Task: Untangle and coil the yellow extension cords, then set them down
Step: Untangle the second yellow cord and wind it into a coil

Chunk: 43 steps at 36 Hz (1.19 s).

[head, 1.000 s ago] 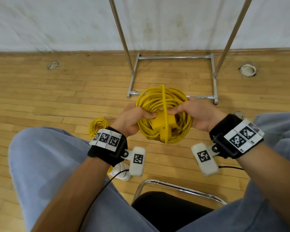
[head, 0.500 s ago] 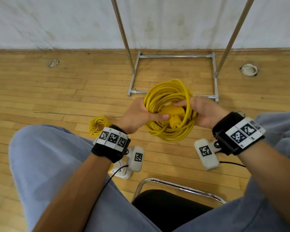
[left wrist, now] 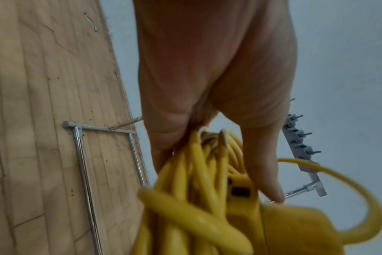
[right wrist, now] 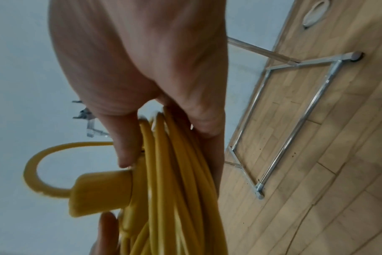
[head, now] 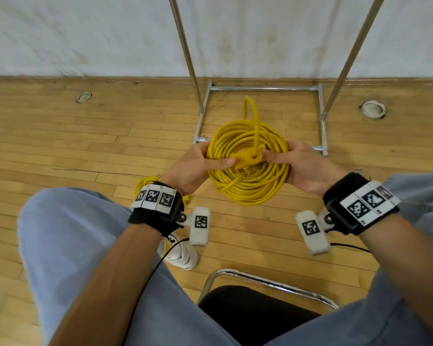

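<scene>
Left hand: your left hand (head: 195, 166) grips the left side of the yellow cord coil (head: 248, 186), thumb lying across the strands toward the socket block (head: 248, 157).
Right hand: your right hand (head: 303, 166) grips the coil's right side, thumb at the block.
Coil position: held above the wooden floor (head: 85, 146), before your knees.
Second cord: small yellow coil (head: 145, 183) on the floor behind your left wrist.

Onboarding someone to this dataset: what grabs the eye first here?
The big yellow extension cord coil held at centre frame, the left hand and right hand gripping opposite sides, thumbs on the yellow connector block across its middle. One cord loop sticks up toward the chrome rack base. A smaller yellow coil lies on the wood floor by the left wrist.
</scene>
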{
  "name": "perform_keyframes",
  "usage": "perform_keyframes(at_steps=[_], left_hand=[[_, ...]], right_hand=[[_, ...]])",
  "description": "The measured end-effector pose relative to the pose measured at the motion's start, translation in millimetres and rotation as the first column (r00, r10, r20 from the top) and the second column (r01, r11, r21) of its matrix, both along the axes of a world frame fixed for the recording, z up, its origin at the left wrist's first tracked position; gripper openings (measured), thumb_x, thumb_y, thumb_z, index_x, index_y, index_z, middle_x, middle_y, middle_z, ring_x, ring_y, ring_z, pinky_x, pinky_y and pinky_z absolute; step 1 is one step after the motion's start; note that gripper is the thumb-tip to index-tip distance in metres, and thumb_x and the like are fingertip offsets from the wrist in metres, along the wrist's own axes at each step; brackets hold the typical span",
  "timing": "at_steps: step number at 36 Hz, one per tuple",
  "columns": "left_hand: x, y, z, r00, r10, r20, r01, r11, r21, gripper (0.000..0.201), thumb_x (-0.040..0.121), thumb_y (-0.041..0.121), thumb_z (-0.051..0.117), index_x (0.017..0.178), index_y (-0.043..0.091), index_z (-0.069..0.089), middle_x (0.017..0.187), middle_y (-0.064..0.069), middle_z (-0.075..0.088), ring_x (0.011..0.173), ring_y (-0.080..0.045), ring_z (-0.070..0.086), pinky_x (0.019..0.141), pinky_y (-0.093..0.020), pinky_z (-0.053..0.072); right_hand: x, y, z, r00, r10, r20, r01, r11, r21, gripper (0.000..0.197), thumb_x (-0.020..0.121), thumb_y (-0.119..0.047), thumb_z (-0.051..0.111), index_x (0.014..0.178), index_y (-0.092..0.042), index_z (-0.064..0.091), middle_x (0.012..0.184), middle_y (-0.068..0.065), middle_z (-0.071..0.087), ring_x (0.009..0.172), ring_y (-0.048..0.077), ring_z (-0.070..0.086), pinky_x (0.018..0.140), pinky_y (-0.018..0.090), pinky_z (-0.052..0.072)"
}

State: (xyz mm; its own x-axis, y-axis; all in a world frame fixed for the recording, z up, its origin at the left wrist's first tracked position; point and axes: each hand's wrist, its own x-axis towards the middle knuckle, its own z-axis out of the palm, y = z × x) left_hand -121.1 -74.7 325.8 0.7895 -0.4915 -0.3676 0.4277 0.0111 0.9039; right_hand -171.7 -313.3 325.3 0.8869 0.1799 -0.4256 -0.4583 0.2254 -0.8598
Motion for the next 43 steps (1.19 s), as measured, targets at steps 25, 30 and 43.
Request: perform_keyframes(at_steps=[25, 30, 43], left_hand=[[-10.0, -15.3, -12.7, 0.998, 0.039, 0.043, -0.045, 0.989, 0.141, 0.051, 0.068, 0.011, 0.085, 0.116, 0.006, 0.069, 0.116, -0.014, 0.075, 0.112, -0.030, 0.070, 0.103, -0.049, 0.054], [-10.7, -15.7, -16.7, 1.000, 0.004, 0.012, -0.006, 0.986, 0.168, 0.060, 0.067, 0.013, 0.087, 0.122, -0.002, 0.067, 0.118, -0.016, 0.074, 0.113, -0.029, 0.070, 0.106, -0.049, 0.051], [-9.5, -13.2, -18.8, 0.984, -0.076, 0.161, 0.008, 0.922, 0.387, 0.029, 0.083, 0.023, 0.084, 0.110, 0.023, 0.073, 0.103, 0.007, 0.078, 0.097, -0.007, 0.073, 0.087, -0.028, 0.058]], right_hand=[[4.9, -10.4, -9.6, 0.992, 0.115, -0.055, -0.122, 0.984, -0.132, 0.054, 0.072, -0.016, 0.079, 0.123, -0.005, 0.066, 0.118, 0.014, 0.075, 0.111, 0.033, 0.072, 0.097, 0.049, 0.057], [6.9, -11.6, -12.1, 0.998, 0.061, 0.008, -0.060, 0.994, -0.096, 0.050, 0.070, -0.007, 0.078, 0.118, -0.004, 0.066, 0.114, 0.015, 0.076, 0.106, 0.031, 0.073, 0.089, 0.039, 0.062], [-1.1, 7.1, -20.5, 0.988, 0.129, 0.083, -0.100, 0.954, -0.284, 0.040, 0.076, -0.001, 0.084, 0.107, -0.022, 0.070, 0.103, -0.004, 0.078, 0.098, 0.012, 0.074, 0.082, 0.024, 0.057]])
